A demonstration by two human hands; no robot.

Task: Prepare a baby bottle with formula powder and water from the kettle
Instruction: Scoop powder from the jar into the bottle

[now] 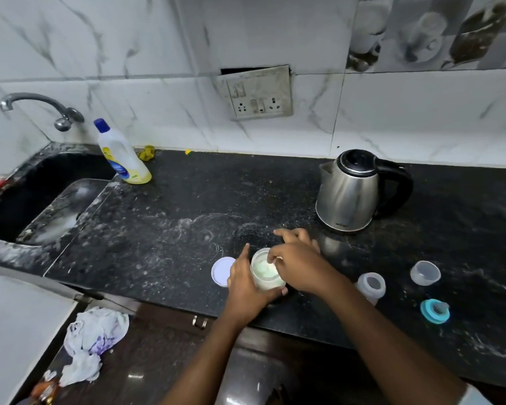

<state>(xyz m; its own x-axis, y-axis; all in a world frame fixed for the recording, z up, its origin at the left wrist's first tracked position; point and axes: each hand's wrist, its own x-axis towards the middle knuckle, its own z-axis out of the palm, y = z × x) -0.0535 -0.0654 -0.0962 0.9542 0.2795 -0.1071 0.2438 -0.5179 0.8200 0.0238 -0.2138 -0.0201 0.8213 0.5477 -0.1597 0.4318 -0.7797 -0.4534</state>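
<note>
Left hand (pixel 243 283): fingers clamped round the small clear powder jar (pixel 266 271), bracing it.
Right hand (pixel 297 263): fingertips pinched together inside the jar mouth, probably scooping.
Clear baby bottle (pixel 371 286): open, parked nearby for filling.

The kettle (pixel 348 191) looks like brushed steel with a glossy black plastic handle; the bench (pixel 164 229) is speckled, polished black stone; the bottle (pixel 371 286) is translucent plastic.
</note>
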